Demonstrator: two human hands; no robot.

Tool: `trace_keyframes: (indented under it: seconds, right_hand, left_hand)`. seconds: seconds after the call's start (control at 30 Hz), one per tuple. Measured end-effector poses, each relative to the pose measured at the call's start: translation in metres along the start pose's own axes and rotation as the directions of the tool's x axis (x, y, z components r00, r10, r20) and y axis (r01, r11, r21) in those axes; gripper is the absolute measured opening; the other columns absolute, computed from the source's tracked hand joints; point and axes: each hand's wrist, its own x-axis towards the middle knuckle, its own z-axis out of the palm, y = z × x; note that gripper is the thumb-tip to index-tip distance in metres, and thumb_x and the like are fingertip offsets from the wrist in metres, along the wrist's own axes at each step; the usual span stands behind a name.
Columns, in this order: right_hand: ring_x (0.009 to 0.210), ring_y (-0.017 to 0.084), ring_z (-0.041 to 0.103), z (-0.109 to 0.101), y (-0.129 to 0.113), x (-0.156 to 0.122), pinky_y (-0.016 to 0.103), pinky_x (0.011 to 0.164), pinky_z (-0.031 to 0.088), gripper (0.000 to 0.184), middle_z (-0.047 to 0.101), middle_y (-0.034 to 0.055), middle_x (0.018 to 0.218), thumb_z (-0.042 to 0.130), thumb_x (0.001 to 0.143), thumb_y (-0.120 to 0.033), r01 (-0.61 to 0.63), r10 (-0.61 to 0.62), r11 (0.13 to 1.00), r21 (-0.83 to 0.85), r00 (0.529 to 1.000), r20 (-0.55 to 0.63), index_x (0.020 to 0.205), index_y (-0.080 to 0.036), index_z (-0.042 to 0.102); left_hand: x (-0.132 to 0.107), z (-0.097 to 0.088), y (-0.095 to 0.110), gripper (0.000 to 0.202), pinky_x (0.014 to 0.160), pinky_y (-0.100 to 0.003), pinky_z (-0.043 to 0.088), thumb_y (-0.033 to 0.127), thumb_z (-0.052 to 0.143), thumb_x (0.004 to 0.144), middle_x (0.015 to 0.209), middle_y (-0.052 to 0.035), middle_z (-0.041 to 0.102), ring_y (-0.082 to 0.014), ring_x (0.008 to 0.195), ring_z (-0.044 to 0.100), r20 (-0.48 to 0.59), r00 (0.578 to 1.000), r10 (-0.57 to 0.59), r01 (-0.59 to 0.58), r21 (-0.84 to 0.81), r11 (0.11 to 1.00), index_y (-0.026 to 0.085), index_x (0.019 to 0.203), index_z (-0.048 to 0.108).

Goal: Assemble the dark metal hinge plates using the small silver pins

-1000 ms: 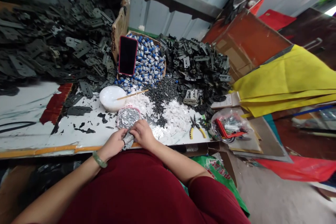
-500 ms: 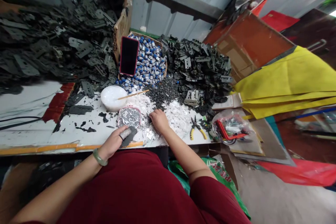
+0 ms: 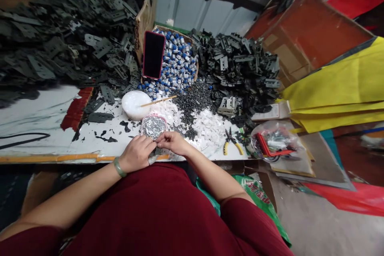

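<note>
My left hand (image 3: 137, 153) and my right hand (image 3: 171, 143) meet at the front edge of the white table (image 3: 39, 144). The left hand is closed round a dark grey metal part (image 3: 155, 153) that shows between the two hands. My right hand pinches at that part with its fingertips; whatever small piece it holds is too small to make out. Just beyond the hands stands a small pink tray of shiny silver pieces (image 3: 153, 125). A green bangle (image 3: 119, 167) sits on my left wrist.
A white bowl (image 3: 135, 104) with a stick lies behind the tray. A phone (image 3: 153, 54) leans on a box of blue-and-silver parts (image 3: 180, 60). Heaps of dark metal plates (image 3: 60, 44) and brackets (image 3: 237, 68) fill the back. Yellow-handled pliers (image 3: 231, 142) and a clear bag of parts (image 3: 271, 142) lie right.
My right hand reached out to the pile of small parts beyond the tray, then came back to the grey part in my left hand. The view shifted slightly.
</note>
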Motion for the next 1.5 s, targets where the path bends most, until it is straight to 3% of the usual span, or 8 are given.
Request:
trace_keyframes:
  seconds: [0.33, 0.63, 0.77, 0.83, 0.93, 1.1, 1.27, 1.5]
  right_hand:
    - [0.058, 0.008, 0.051, 0.0, -0.004, -0.003, 0.024, 0.063, 0.044, 0.027, 0.058, -0.0052, 0.06, 0.079, 0.057, -0.033, -0.027, 0.027, 0.998, -0.052, 1.0, -0.006, 0.07, -0.015, 0.062]
    - [0.059, 0.007, 0.053, -0.002, -0.003, -0.005, 0.024, 0.064, 0.044, 0.042, 0.059, -0.0054, 0.063, 0.083, 0.051, -0.043, -0.062, 0.043, 0.98, 0.187, 0.994, 0.104, 0.074, -0.016, 0.06]
    - [0.065, 0.011, 0.054, -0.003, -0.011, -0.008, 0.027, 0.066, 0.045, 0.052, 0.058, -0.0024, 0.071, 0.072, 0.062, -0.061, 0.088, -0.083, 0.995, -0.047, 0.991, 0.108, 0.084, -0.017, 0.057]
    - [0.073, 0.015, 0.054, -0.005, -0.021, -0.013, 0.03, 0.07, 0.044, 0.057, 0.059, 0.0017, 0.078, 0.063, 0.067, -0.069, 0.288, -0.233, 0.889, -0.355, 0.954, 0.188, 0.089, -0.016, 0.056]
    - [0.08, 0.02, 0.051, -0.004, -0.037, -0.021, 0.034, 0.075, 0.041, 0.058, 0.058, 0.0079, 0.086, 0.053, 0.075, -0.071, 0.557, -0.377, 0.452, -0.697, 0.827, 0.416, 0.09, -0.015, 0.055]
    - [0.077, 0.019, 0.047, 0.003, -0.051, -0.026, 0.032, 0.072, 0.038, 0.049, 0.055, 0.0077, 0.079, 0.036, 0.089, -0.063, 0.655, -0.389, 0.082, -0.752, 0.715, 0.58, 0.082, -0.017, 0.052]
    - [0.074, 0.019, 0.047, 0.007, -0.047, -0.012, 0.031, 0.069, 0.037, 0.055, 0.056, 0.0071, 0.08, 0.032, 0.087, -0.068, 0.635, -0.485, 0.21, -0.744, 0.728, 0.484, 0.088, -0.017, 0.052]
    - [0.062, 0.015, 0.043, 0.031, -0.026, -0.002, 0.028, 0.061, 0.033, 0.046, 0.05, 0.0025, 0.062, 0.031, 0.092, -0.054, 0.496, -0.53, 0.376, -0.782, 0.808, 0.258, 0.067, -0.019, 0.048]
  left_hand:
    - [0.0, -0.001, 0.0, 0.014, 0.059, -0.033, 0.031, 0.01, 0.048, 0.078, 0.065, -0.0044, 0.054, -0.0189, 0.064, 0.044, -0.013, 0.998, 0.064, -0.065, -0.077, 0.995, 0.017, 0.071, 0.058]
    - [0.003, -0.009, 0.0, 0.011, 0.064, -0.032, 0.041, 0.029, 0.056, 0.077, 0.072, -0.0033, 0.058, -0.0179, 0.068, 0.05, -0.022, 0.992, -0.12, 0.102, -0.391, 0.915, 0.019, 0.081, 0.055]
    - [0.002, -0.01, -0.001, 0.019, 0.066, -0.035, 0.041, 0.029, 0.051, 0.077, 0.078, -0.0059, 0.058, -0.0211, 0.071, 0.051, 0.092, 0.994, -0.062, 0.087, -0.296, 0.951, 0.017, 0.091, 0.054]
    - [0.0, -0.01, -0.002, 0.02, 0.066, -0.036, 0.041, 0.028, 0.048, 0.079, 0.08, -0.0066, 0.059, -0.0216, 0.071, 0.051, 0.125, 0.992, -0.03, 0.064, -0.284, 0.957, 0.016, 0.094, 0.054]
    - [-0.002, -0.011, -0.001, 0.019, 0.067, -0.036, 0.041, 0.03, 0.048, 0.081, 0.081, -0.0071, 0.061, -0.0218, 0.073, 0.053, 0.087, 0.996, -0.003, 0.029, -0.297, 0.954, 0.017, 0.095, 0.053]
    - [-0.001, -0.019, 0.003, 0.013, 0.064, -0.034, 0.04, 0.028, 0.047, 0.084, 0.074, -0.0058, 0.06, -0.0204, 0.069, 0.053, -0.046, 0.999, 0.021, -0.035, -0.313, 0.949, 0.018, 0.089, 0.054]
    - [-0.003, -0.021, 0.001, 0.017, 0.062, -0.033, 0.041, 0.029, 0.047, 0.083, 0.077, -0.0045, 0.06, -0.0195, 0.067, 0.054, -0.16, 0.971, -0.18, 0.097, -0.423, 0.901, 0.019, 0.096, 0.051]
    - [-0.01, -0.01, 0.01, 0.026, 0.072, -0.033, 0.046, 0.028, 0.045, 0.083, 0.088, -0.0041, 0.06, -0.0188, 0.077, 0.057, -0.133, 0.794, -0.593, 0.374, -0.663, 0.648, 0.02, 0.107, 0.046]
